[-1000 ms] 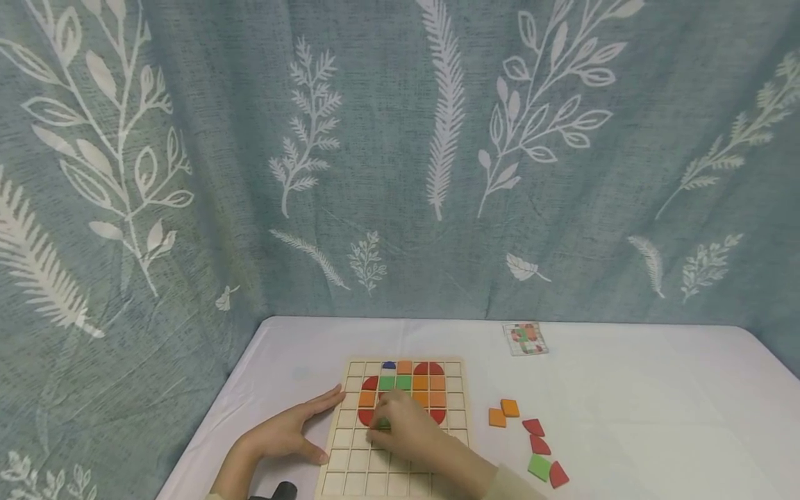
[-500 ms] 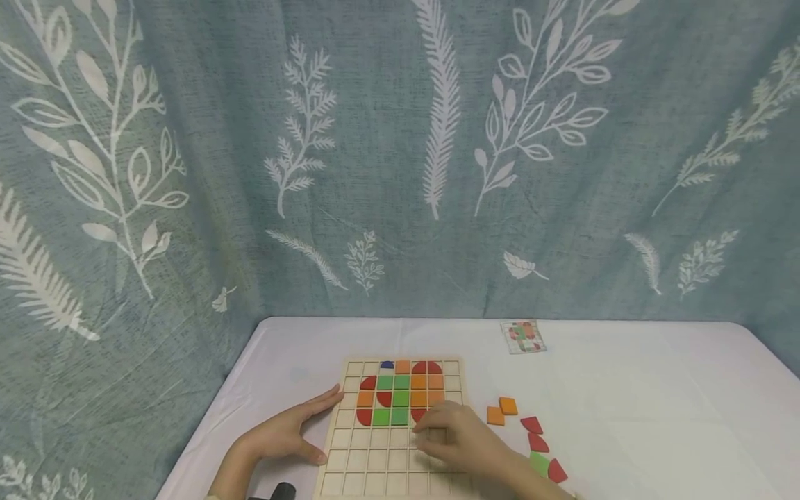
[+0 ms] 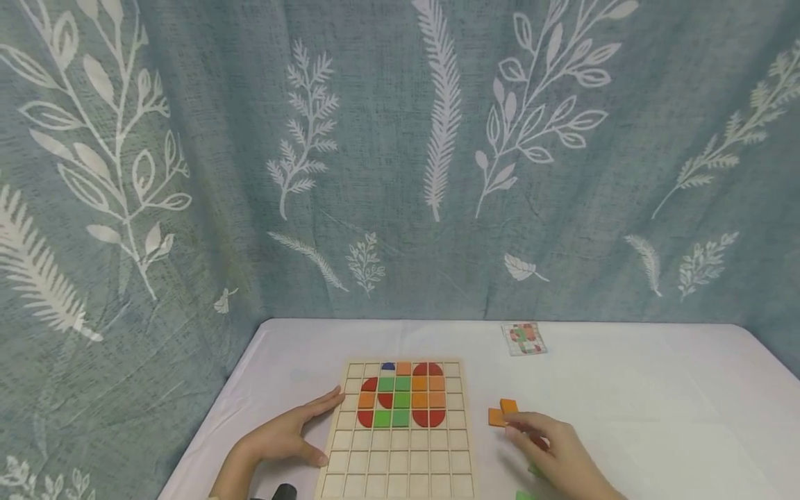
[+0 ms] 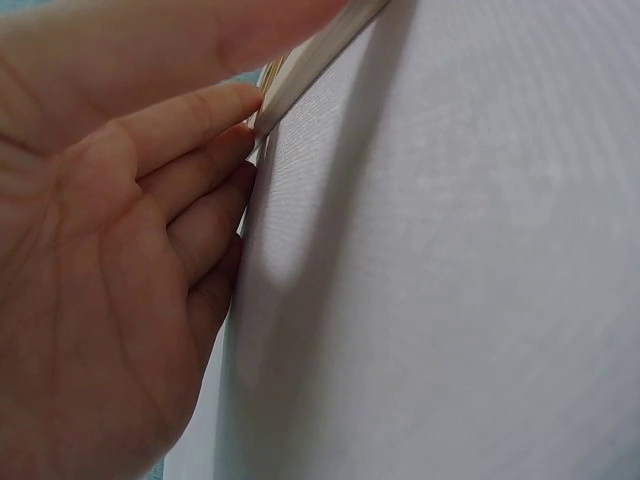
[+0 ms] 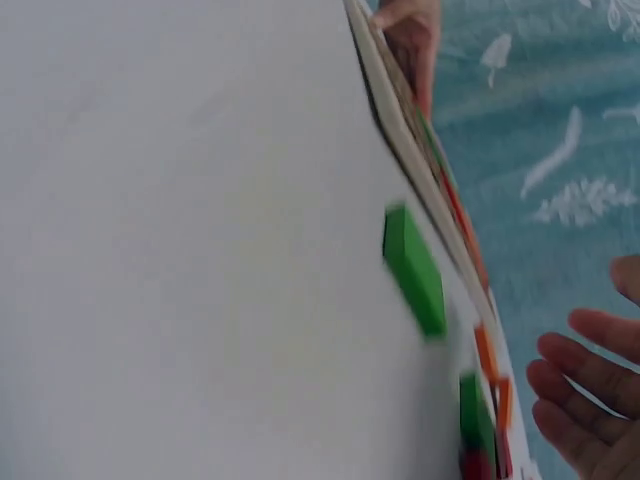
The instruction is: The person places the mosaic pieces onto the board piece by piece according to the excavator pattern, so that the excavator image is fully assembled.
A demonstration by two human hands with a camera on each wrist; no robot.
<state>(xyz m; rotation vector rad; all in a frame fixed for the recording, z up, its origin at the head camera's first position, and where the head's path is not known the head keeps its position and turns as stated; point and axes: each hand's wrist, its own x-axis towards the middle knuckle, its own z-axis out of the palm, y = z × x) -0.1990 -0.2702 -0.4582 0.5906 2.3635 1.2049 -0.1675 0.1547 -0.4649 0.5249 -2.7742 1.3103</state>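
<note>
A pale wooden grid board (image 3: 400, 462) lies on the white table, with red, orange, green and blue pieces set in its upper cells. My left hand (image 3: 281, 434) rests along the board's left edge, fingertips and thumb touching it. In the left wrist view, its fingers (image 4: 195, 125) are straight against the board's side. Right of the board, my right hand (image 3: 556, 448) hovers over loose pieces. Its fingers (image 5: 590, 365) are spread and relaxed with nothing between them. Orange square tiles (image 3: 497, 417) lie at its fingertips. Red and green pieces beneath are mostly hidden.
A small pattern card (image 3: 523, 339) lies near the table's back edge. A green tile (image 3: 525, 495) shows at the bottom edge of the head view. The dark rounded end of an object (image 3: 285, 492) is beside the left forearm. A patterned curtain (image 3: 400, 173) hangs behind.
My right hand has moved right, from the board's middle over its lower right to the loose pieces. The green and red pieces on the board are uncovered. The left hand has stayed put.
</note>
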